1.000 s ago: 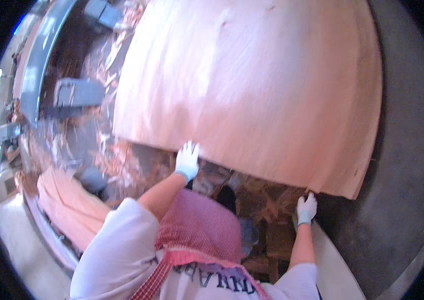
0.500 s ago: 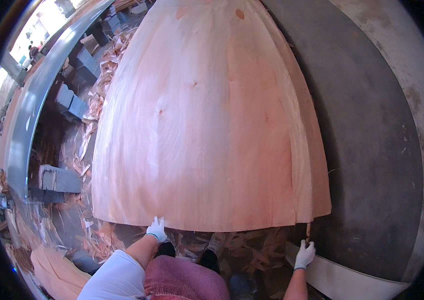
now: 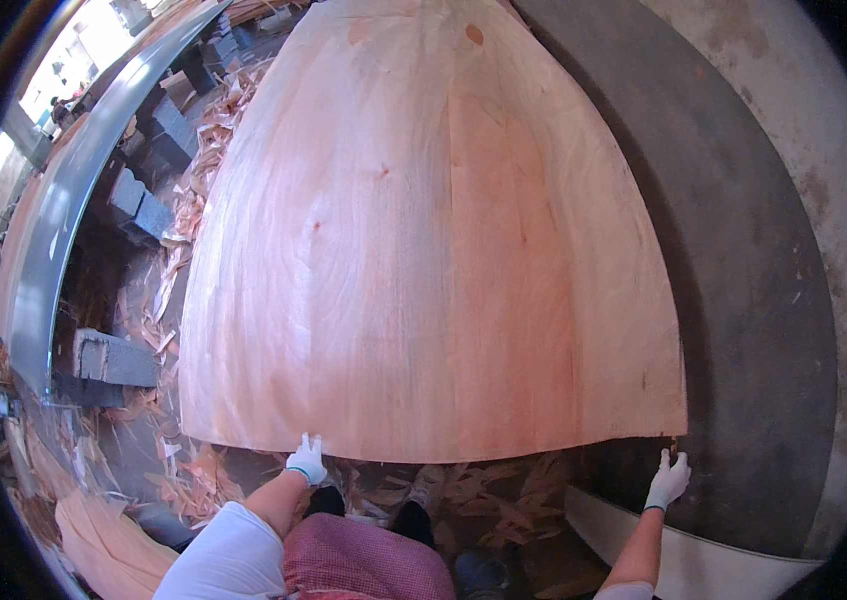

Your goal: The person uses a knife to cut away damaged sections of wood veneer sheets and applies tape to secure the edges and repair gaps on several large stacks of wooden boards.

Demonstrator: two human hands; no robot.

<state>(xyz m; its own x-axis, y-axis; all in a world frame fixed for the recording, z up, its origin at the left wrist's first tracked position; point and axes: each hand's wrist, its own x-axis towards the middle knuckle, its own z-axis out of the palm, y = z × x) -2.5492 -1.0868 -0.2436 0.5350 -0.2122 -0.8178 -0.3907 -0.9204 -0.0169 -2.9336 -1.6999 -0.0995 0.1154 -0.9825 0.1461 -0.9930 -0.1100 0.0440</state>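
A wide, pinkish-tan wood veneer sheet (image 3: 394,280) stretches away in front of me. My left hand (image 3: 307,460), in a white glove, rests at its near edge left of centre, with fingers stretched out over the margin. At the near right corner is my right hand (image 3: 668,482), also gloved in white. Its fingers are closed around a thin brown stick (image 3: 675,446), which reaches up to the sheet's corner and is mostly hidden by the hand. The sheet's right part lies spread out, with a slight ripple along the near right edge.
A dark grey board (image 3: 744,260) runs along the right. Concrete blocks (image 3: 116,358) and a long shiny panel (image 3: 84,210) stand at left. Veneer scraps (image 3: 209,480) litter the floor around my feet. A pale curved panel (image 3: 684,550) lies at lower right.
My right hand has moved right and slightly away from me with the stick. The fold along the sheet's right side has opened out flat. My left hand has stayed nearly in place.
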